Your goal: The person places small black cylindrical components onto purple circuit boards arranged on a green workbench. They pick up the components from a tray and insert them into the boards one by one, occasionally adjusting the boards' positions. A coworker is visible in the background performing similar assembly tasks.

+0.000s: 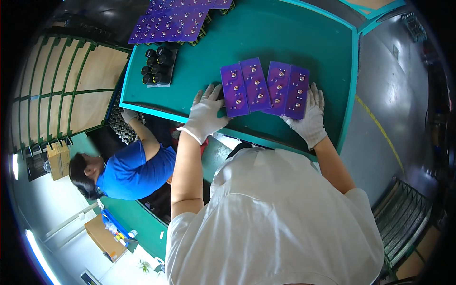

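Left hand: gloved, fingers spread, right beside the left purple boards' outer edge, near the front rim. Can't tell if your thumb actually touches them.
Right hand: gloved too, fingers stretched out along the far-right edge, thumb by the lower edge. No pinch that I can see, though any grip underneath is hidden.
Left purple boards: two side by side on the green tabletop, metal studs facing up, slightly askew.
Right purple boards: another two, leaning the other way, so there's a wedge gap at the top. Down low the pairs touch or overlap, can't tell which.
Handling tip: imo guide both pairs from the outer edges with even pressure, and stay off the studs. Watch that lower meeting point, looks like the spot where corners could ride up.
Black cylinders: a cluster over on your left, well apart from your boards.
Purple panel group: far left corner, also clear of your hands.
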The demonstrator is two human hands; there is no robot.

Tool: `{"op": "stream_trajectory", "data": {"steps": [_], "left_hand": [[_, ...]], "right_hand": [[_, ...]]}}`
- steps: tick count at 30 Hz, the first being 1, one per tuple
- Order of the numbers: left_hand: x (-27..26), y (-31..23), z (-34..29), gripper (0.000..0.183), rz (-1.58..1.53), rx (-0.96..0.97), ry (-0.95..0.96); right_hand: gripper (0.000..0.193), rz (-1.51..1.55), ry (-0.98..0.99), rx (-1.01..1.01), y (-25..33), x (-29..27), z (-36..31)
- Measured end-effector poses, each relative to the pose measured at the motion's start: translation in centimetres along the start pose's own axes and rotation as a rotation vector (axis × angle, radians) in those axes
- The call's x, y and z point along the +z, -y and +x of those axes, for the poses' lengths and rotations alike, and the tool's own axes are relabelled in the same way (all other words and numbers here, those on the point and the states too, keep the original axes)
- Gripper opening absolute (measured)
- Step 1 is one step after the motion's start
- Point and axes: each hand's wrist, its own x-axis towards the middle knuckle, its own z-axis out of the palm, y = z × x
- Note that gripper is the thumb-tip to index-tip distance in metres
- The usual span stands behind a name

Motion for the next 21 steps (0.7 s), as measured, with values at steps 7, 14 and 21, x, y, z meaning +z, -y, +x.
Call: {"op": "stream_trajectory", "data": {"steps": [7,14,21], "left_hand": [[-1.9,1.8,-0.8,0.025,-0.339,-0.311,-0.138],[-3.9,-2.6,2.1,0.034,-0.037,0.175,-0.529],[-3.5,-4.3,1.7,0.012,-0.396,0.339,-0.367]], "right_hand": [[0.090,0.071,-0.017,0.028,-0.4,0.3,0.1],[0.090,0.050,-0.037,0.028,-0.4,0.7,0.2],[0.093,0.070,-0.005,0.064,-0.2,0.4,0.4]]}}
